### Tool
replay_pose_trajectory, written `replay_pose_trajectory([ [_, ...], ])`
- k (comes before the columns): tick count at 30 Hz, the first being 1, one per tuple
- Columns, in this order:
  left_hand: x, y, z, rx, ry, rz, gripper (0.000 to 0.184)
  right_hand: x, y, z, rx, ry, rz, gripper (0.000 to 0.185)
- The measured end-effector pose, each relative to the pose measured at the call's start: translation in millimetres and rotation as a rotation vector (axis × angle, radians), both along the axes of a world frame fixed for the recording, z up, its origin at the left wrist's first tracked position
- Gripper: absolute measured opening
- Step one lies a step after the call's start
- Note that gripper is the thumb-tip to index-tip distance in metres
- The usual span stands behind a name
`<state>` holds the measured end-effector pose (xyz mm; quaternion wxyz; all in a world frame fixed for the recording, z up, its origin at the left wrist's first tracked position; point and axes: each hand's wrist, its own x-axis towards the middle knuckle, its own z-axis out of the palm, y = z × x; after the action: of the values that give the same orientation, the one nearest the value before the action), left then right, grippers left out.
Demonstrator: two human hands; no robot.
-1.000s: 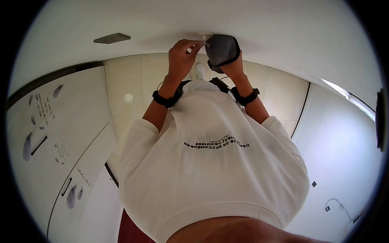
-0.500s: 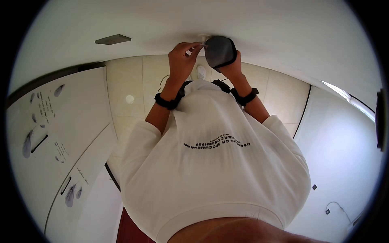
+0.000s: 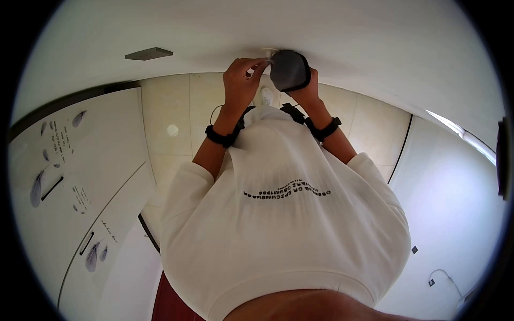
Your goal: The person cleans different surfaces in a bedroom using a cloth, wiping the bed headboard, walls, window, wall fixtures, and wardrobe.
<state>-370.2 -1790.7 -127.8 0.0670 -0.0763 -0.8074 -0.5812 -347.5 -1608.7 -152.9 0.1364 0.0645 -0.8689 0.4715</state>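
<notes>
My right hand [image 3: 305,89] grips a dark grey rounded item with black edging [image 3: 289,70]; its exact kind does not show. It is held up close to the white wall, beside a small cream-coloured hook or fitting [image 3: 269,52]. My left hand [image 3: 242,80] is pinched at the left edge of the grey item, just below the fitting. Something thin and pale shows at its fingertips, too small to name. The grey item hides most of my right fingers.
A flat grey plate [image 3: 149,54] juts from the wall at the left. A white cabinet with feather prints [image 3: 101,160] stands on my left. Pale floor tiles [image 3: 170,107] lie below, with a white shoe [image 3: 266,96] on them. A cable [image 3: 447,274] hangs at the lower right.
The grey item has dropped slightly and tilted a little, leaving more of the wall fitting in sight. Both hands have stayed almost in place, the left one still pinched.
</notes>
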Motion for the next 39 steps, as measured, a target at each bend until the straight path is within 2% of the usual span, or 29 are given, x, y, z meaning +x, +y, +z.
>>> replay_pose_trajectory([
  [4,-3,-2,-7,-0.065,0.108,-0.024,0.013,0,6,-1,0.103,-0.018,0.042,0.039],
  [10,-12,-9,-21,-0.142,0.338,-0.077,0.016,-1,8,1,0.086,0.017,0.077,0.054],
  [14,-16,-9,-19,-0.139,0.426,-0.116,0.018,0,7,-3,0.082,0.056,0.048,0.054],
  [17,-9,-4,-18,-0.071,0.314,-0.063,0.017,0,6,-1,0.149,0.012,0.078,0.054],
  [26,-3,0,-15,-0.019,0.088,-0.031,0.012,0,-1,8,-0.062,-0.07,0.036,0.045],
  [28,-3,0,-13,-0.015,0.073,-0.026,0.012,-1,0,11,0.02,-0.08,0.044,0.046],
  [31,-4,1,-14,-0.039,0.095,-0.02,0.012,-1,1,7,-0.083,-0.054,0.03,0.046],
  [39,-7,1,-17,-0.058,0.189,-0.03,0.016,-3,3,6,-0.031,0.008,0.053,0.048],
])
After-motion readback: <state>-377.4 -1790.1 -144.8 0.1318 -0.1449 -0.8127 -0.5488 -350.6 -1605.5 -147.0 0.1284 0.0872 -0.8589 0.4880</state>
